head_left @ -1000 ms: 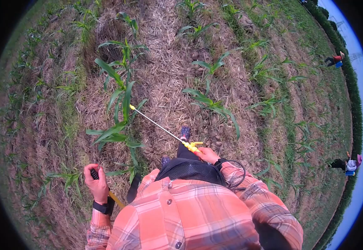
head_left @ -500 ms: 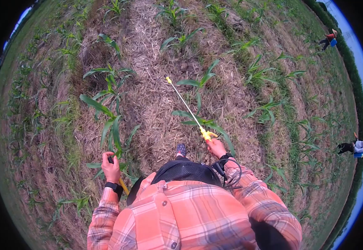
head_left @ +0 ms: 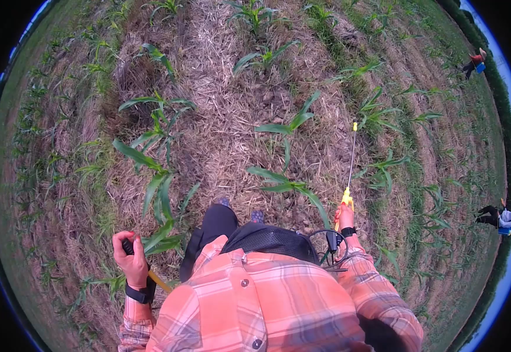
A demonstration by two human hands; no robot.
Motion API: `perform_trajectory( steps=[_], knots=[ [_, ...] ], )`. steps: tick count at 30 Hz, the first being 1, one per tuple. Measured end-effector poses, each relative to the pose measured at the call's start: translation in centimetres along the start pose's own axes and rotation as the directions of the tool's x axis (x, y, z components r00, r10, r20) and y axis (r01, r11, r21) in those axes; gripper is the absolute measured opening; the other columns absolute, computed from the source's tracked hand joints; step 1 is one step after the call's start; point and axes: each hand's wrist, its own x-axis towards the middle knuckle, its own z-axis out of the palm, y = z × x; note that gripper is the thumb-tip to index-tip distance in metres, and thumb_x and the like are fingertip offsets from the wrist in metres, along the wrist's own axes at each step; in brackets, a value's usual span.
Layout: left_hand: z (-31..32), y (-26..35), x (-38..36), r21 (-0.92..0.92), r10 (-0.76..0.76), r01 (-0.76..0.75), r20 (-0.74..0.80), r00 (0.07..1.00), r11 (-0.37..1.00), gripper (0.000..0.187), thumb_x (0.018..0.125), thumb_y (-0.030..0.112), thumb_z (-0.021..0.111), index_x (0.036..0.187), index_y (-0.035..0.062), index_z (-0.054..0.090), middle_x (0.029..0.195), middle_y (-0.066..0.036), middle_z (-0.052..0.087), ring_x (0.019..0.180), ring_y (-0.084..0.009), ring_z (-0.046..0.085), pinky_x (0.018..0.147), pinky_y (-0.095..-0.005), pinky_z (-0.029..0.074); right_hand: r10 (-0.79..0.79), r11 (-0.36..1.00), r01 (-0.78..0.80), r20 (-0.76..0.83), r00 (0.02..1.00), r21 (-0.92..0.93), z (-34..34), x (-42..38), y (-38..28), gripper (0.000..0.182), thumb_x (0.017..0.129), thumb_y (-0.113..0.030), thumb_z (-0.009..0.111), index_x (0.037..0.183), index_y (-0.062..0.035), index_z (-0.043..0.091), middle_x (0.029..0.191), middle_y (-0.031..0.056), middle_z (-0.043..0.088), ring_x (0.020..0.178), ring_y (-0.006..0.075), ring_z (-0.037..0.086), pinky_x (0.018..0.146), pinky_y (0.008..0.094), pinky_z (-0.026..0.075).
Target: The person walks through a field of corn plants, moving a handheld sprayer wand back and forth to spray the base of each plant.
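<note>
My right hand [head_left: 344,217] is closed round the yellow handle of a spray wand [head_left: 352,159], whose thin rod reaches forward to a yellow nozzle, right of a young corn plant [head_left: 290,186]. A dark hose loops beside the wrist. At the left, my left hand [head_left: 131,259] grips the black end of a yellow lever [head_left: 160,283]; the lever runs back toward my side. Leafy corn [head_left: 160,182] grows just ahead of that hand.
Rows of young corn stretch ahead and to both sides, with dry straw [head_left: 217,117] between them. Two people [head_left: 477,63] with blue containers are far off at the right. My feet show below, near the straw strip.
My right hand and the wand have swung to the right, the rod now pointing nearly straight ahead. My left hand has moved left and back with the lever. One leg has come into view.
</note>
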Motion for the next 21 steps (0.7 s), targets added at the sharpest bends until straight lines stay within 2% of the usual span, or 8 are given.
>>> perform_trajectory(
  steps=[1, 3, 4, 6, 11, 15, 19, 21],
  knots=[
    [0.1, -0.5, 0.6, -0.042, -0.048, 0.048, -0.003, 0.999, 0.998, 0.011, 0.075, -0.001, 0.050, 0.083, 0.0047, 0.046, 0.066, 0.003, 0.042, 0.057, -0.0049, 0.037, 0.051, -0.0181, 0.032, -0.002, 1.000, 0.002, -0.016, 1.000, 0.008, 0.3, 0.5, -0.1, 0.030, 0.083, -0.032, 0.043, 0.075, -0.0033, 0.047, 0.052, 0.0020, 0.043, 0.034, 0.0101, 0.037, 0.028, 0.0240, 0.031],
    [2.2, -0.2, 3.5, 0.150, -0.008, -0.001, 0.058, 0.998, 0.989, 0.008, 0.076, 0.002, 0.048, 0.084, 0.0042, 0.046, 0.062, 0.001, 0.043, 0.054, -0.0060, 0.040, 0.049, -0.0207, 0.033, 0.072, 0.996, -0.072, 0.000, 0.997, 0.049, 1.5, 1.2, -1.0, 0.029, 0.082, -0.032, 0.043, 0.073, -0.0044, 0.047, 0.051, 0.0016, 0.043, 0.034, 0.0105, 0.037, 0.028, 0.0243, 0.031],
    [3.6, -2.0, 5.0, 0.111, -0.112, 0.102, 0.094, 0.989, 0.989, 0.008, 0.075, 0.003, 0.049, 0.082, 0.0041, 0.046, 0.059, -0.001, 0.043, 0.051, -0.0075, 0.041, 0.046, -0.0225, 0.033, 0.050, 0.998, -0.050, 0.005, 0.999, 0.025, 2.4, 1.3, -1.3, 0.029, 0.082, -0.031, 0.043, 0.071, -0.0047, 0.046, 0.050, 0.0015, 0.043, 0.034, 0.0106, 0.037, 0.028, 0.0245, 0.031],
    [6.9, -5.6, 8.4, 0.192, 0.043, -0.052, 0.054, 0.998, 0.980, 0.009, 0.072, 0.004, 0.051, 0.080, 0.0043, 0.047, 0.058, -0.005, 0.044, 0.048, -0.0111, 0.042, 0.045, -0.0265, 0.035, 0.042, 0.999, -0.041, 0.018, 0.999, -0.021, 5.2, 1.4, -2.9, 0.029, 0.082, -0.031, 0.043, 0.069, -0.0052, 0.046, 0.049, 0.0014, 0.043, 0.033, 0.0109, 0.037, 0.028, 0.0249, 0.031],
    [9.2, -8.5, 14.6, 0.116, -0.114, 0.102, 0.106, 0.988, 0.988, 0.010, 0.071, 0.005, 0.053, 0.079, 0.0067, 0.047, 0.054, -0.006, 0.046, 0.046, -0.0164, 0.046, 0.045, -0.0284, 0.037, 0.042, 0.986, -0.022, 0.121, 0.992, -0.162, 13.8, 1.6, -6.2, 0.027, 0.082, -0.032, 0.045, 0.076, -0.0056, 0.047, 0.051, 0.0007, 0.045, 0.035, 0.0086, 0.038, 0.030, 0.0220, 0.029],
    [9.4, -11.0, 18.3, 0.070, -0.059, 0.054, 0.070, 0.996, 0.996, 0.010, 0.071, 0.004, 0.053, 0.079, 0.0054, 0.047, 0.055, -0.003, 0.043, 0.048, -0.0098, 0.041, 0.046, -0.0250, 0.035, 0.009, 0.948, 0.080, 0.275, 0.961, -0.308, 21.0, 1.1, -8.6, 0.026, 0.083, -0.029, 0.042, 0.073, -0.0057, 0.047, 0.051, 0.0002, 0.045, 0.036, 0.0084, 0.038, 0.030, 0.0225, 0.031],
    [9.8, -12.1, 21.2, 0.099, -0.131, 0.122, 0.091, 0.987, 0.988, 0.012, 0.070, 0.006, 0.054, 0.079, 0.0065, 0.047, 0.057, -0.005, 0.047, 0.050, -0.0132, 0.045, 0.048, -0.0277, 0.038, 0.027, 0.834, 0.207, 0.412, 0.911, -0.512, 27.3, -1.3, -11.2, 0.028, 0.082, -0.033, 0.044, 0.070, -0.0080, 0.045, 0.051, -0.0007, 0.045, 0.036, 0.0079, 0.038, 0.031, 0.0222, 0.031],
    [9.8, -12.8, 22.1, 0.106, -0.152, 0.142, 0.097, 0.984, 0.984, 0.013, 0.069, 0.007, 0.055, 0.079, 0.0066, 0.047, 0.057, -0.005, 0.047, 0.051, -0.0145, 0.046, 0.049, -0.0287, 0.038, -0.026, 0.707, 0.383, 0.519, 0.854, -0.595, 29.5, -1.9, -11.7, 0.028, 0.082, -0.033, 0.045, 0.070, -0.0076, 0.046, 0.052, -0.0007, 0.045, 0.038, 0.0079, 0.039, 0.032, 0.0220, 0.030]
  ],
)
